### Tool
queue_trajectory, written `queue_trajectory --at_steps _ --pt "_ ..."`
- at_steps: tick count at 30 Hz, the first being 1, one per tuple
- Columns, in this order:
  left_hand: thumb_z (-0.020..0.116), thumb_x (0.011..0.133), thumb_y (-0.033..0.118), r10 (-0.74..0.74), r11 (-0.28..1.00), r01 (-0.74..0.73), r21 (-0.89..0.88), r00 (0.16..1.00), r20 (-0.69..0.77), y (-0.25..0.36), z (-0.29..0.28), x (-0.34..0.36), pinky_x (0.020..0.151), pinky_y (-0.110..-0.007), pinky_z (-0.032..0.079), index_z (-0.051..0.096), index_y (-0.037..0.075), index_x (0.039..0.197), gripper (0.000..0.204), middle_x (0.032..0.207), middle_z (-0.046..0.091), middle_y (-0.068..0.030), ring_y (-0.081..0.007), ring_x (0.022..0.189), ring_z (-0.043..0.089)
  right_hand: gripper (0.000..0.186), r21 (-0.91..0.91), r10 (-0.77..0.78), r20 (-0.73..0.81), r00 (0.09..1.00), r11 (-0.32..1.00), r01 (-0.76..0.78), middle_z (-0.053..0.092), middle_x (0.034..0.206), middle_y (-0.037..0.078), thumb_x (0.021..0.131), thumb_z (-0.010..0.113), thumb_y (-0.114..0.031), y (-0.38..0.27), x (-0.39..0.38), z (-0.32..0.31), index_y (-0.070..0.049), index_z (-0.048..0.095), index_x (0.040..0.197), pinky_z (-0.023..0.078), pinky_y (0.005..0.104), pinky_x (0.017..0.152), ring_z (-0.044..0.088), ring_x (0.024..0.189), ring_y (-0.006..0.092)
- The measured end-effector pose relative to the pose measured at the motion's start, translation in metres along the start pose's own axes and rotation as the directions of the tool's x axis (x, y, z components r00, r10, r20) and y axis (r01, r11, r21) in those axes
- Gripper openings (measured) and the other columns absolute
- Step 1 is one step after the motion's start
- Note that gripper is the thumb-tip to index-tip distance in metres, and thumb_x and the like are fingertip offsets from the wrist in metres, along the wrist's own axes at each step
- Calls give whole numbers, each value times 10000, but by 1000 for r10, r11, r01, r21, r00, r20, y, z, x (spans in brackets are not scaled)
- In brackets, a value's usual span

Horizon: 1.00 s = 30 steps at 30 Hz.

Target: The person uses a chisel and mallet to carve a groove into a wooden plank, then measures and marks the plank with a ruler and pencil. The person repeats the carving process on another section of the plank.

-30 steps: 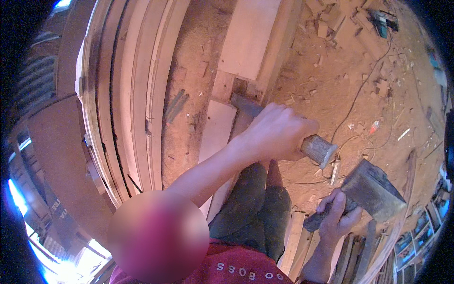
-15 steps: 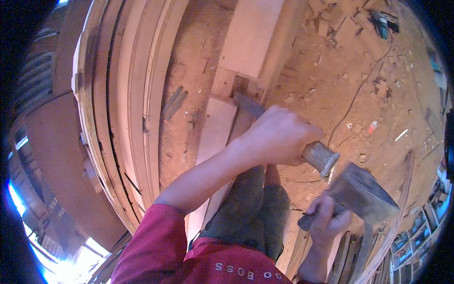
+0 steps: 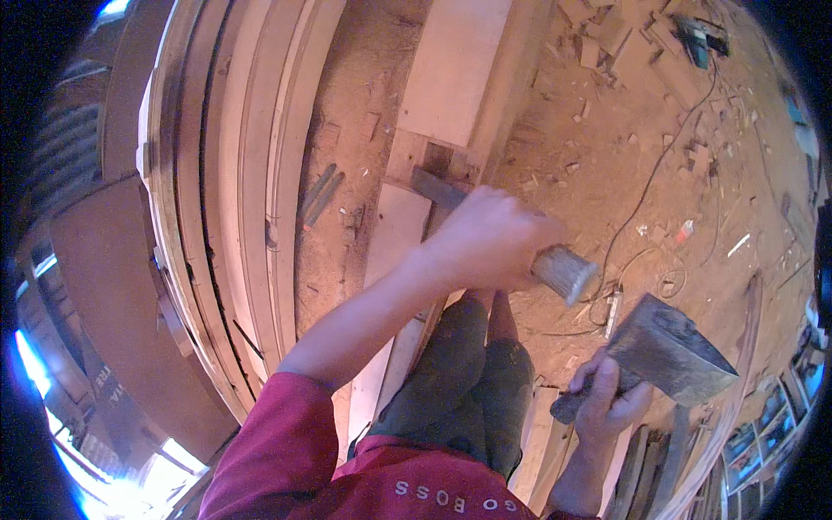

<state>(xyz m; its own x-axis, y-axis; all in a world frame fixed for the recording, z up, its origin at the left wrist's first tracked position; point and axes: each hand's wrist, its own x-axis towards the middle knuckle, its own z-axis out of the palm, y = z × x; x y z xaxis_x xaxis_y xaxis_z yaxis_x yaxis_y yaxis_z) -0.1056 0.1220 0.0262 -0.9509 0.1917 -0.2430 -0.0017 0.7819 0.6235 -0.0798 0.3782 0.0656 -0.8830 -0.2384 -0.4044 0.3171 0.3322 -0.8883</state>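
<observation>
1. Chisel (image 3: 563, 275), flat dark blade, thick round worn wooden handle with a pale, battered end: slanted across the timber, blade tip just beside the dark recess; whether it touches the wood cannot be told.
2. Left hand (image 3: 501, 240): fist wrapped firmly round the chisel, handle end projecting beyond it to the right.
3. Mallet (image 3: 672, 351), dark block-shaped head, short dark handle: held at the right, near the chisel's handle end but apart from it.
4. Right hand (image 3: 607, 403): fingers and thumb curled round the mallet's handle, close to the head.
5. Timber (image 3: 455, 78), long, pale, flat-faced wood: running away ahead of the person; dark squarish recess (image 3: 438, 158) near the blade.
6. Boards (image 3: 251, 173), long, brown, wooden: side by side at the left.
7. Rods (image 3: 321, 198), two, slender, dark: on the dusty brown ground (image 3: 581, 165) between boards and timber.
8. Cable (image 3: 656, 184), thin, black: winding over the ground at the right.
9. Offcuts (image 3: 607, 43), small, brown, wooden: scattered at upper right.
</observation>
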Motion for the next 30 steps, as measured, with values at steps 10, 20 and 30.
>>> queue_trajectory --at_steps 10,20,30 --pt "716 642 211 36 999 -39 20 987 156 5 10 -1 596 -449 517 640 93 754 179 677 661 -128 -340 704 679 259 92 131 -12 991 987 -130 505 626 88 986 547 -202 15 -8 21 -33 383 879 437 276 424 505 457 135" --pt "710 654 202 135 989 -143 23 967 215 0 -11 4 622 -464 520 655 93 777 173 682 660 -139 -354 713 677 242 223 142 -180 973 970 -100 505 629 82 980 544 -191 13 -22 45 -32 387 886 429 267 416 503 451 135" --pt "750 662 266 -61 989 27 145 970 235 -23 -7 -9 640 -459 525 654 129 867 265 747 680 -116 -333 749 687 210 178 147 -64 987 975 -134 525 622 65 982 549 -179 16 -24 44 -6 433 957 429 255 439 517 466 125"
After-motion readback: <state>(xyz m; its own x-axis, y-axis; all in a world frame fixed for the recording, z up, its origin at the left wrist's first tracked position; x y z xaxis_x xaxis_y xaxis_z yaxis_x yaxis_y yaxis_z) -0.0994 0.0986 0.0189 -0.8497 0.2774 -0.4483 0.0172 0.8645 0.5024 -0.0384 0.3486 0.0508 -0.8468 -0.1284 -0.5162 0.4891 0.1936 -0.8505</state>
